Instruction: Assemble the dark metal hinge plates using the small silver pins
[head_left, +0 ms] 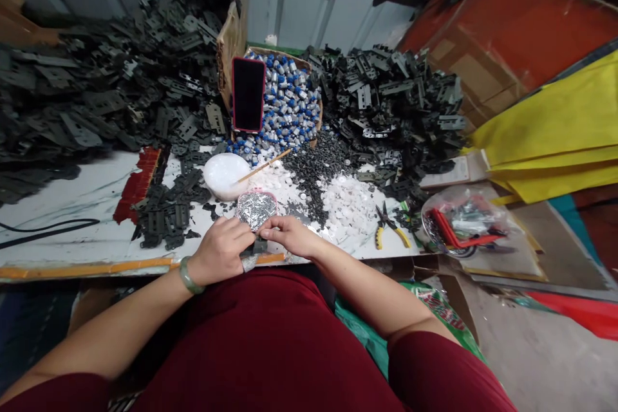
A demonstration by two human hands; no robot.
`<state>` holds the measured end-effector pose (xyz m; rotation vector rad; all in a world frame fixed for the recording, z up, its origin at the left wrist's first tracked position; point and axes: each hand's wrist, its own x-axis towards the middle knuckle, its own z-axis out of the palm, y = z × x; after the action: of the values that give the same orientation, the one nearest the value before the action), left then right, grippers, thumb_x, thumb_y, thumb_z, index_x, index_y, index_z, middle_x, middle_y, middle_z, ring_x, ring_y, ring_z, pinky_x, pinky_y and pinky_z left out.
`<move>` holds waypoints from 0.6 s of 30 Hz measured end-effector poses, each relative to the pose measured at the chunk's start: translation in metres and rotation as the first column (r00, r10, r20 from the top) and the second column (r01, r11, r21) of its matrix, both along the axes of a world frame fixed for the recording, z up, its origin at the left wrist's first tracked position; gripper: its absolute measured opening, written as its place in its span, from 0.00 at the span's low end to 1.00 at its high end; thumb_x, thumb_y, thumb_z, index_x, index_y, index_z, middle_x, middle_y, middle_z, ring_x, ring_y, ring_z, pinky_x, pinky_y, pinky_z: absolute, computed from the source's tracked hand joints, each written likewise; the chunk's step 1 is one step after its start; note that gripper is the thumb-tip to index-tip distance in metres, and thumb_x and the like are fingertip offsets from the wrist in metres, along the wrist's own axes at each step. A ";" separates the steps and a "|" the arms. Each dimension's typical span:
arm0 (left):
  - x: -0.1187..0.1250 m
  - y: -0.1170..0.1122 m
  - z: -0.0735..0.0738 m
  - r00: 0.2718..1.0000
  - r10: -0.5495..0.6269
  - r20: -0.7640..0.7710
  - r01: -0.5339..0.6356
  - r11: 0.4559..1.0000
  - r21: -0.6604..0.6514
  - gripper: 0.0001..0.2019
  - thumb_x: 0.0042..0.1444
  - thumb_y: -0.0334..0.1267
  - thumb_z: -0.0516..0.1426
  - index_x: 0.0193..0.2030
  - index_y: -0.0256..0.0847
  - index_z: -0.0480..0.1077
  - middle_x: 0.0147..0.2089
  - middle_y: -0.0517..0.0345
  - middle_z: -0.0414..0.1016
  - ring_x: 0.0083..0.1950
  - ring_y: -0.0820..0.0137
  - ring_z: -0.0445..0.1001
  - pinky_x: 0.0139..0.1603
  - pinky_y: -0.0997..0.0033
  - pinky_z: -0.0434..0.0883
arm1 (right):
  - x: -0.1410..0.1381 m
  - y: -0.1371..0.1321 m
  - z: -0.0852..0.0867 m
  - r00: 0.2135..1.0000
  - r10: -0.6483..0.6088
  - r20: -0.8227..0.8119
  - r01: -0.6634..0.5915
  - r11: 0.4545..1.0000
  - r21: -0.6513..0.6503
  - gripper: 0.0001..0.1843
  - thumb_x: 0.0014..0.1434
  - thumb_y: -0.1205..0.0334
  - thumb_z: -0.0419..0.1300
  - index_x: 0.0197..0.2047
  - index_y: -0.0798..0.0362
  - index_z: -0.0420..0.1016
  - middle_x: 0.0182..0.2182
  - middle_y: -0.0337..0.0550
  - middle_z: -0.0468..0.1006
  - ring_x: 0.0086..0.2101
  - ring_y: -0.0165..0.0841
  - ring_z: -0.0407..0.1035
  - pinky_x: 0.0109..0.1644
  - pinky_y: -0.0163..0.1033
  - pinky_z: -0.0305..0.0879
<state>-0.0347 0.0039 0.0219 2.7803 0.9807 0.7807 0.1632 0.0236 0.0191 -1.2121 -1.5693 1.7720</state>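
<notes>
My left hand, with a green bangle on its wrist, is closed around a small black plastic part at the table's front edge. My right hand pinches at the same part from the right, fingertips pressed together. Just beyond both hands sits a small pink-rimmed dish of shiny metal pieces. Behind it is a white bowl with a thin wooden stick resting on it.
Large heaps of black plastic parts cover the table's left and back right. A phone leans upright against a box of blue-and-silver pieces. Small grey and white discs, yellow-handled pliers and a plastic bag lie to the right.
</notes>
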 end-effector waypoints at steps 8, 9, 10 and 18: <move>0.000 -0.002 -0.002 1.000 -0.025 -0.002 0.025 0.998 0.061 0.04 0.48 0.29 0.53 0.26 0.40 0.67 0.25 0.55 0.66 0.29 0.65 0.59 0.30 0.64 0.53 | -0.004 -0.003 0.008 0.975 0.037 0.217 -0.062 0.992 0.113 0.10 0.56 0.59 0.59 0.29 0.56 0.72 0.26 0.36 0.73 0.30 0.28 0.65 0.38 0.33 0.60; 0.000 -0.002 -0.003 1.000 -0.025 -0.006 0.026 0.997 0.066 0.04 0.49 0.29 0.54 0.26 0.39 0.67 0.25 0.55 0.66 0.29 0.66 0.59 0.30 0.64 0.53 | -0.006 -0.004 0.011 0.962 0.042 0.271 -0.085 0.985 0.147 0.08 0.57 0.61 0.59 0.29 0.56 0.72 0.27 0.37 0.73 0.31 0.28 0.65 0.38 0.33 0.60; 0.001 -0.002 -0.003 0.999 -0.028 -0.015 0.029 0.997 0.072 0.04 0.49 0.29 0.54 0.26 0.39 0.67 0.24 0.56 0.66 0.29 0.66 0.59 0.30 0.63 0.53 | -0.008 -0.005 0.014 0.944 0.037 0.327 -0.104 0.976 0.191 0.07 0.57 0.64 0.58 0.28 0.56 0.72 0.27 0.37 0.73 0.32 0.28 0.65 0.39 0.33 0.59; 0.002 -0.003 -0.001 0.999 -0.028 0.016 0.029 0.999 -0.028 0.04 0.51 0.33 0.54 0.27 0.40 0.67 0.25 0.57 0.67 0.29 0.67 0.62 0.30 0.65 0.54 | -0.005 -0.010 0.006 0.978 0.025 0.209 -0.040 0.997 0.067 0.07 0.56 0.62 0.60 0.29 0.56 0.71 0.26 0.36 0.71 0.30 0.28 0.63 0.39 0.34 0.59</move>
<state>-0.0330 0.0009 0.0213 2.7539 0.9395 0.7781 0.1580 0.0141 0.0251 -1.3823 -1.7620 1.6378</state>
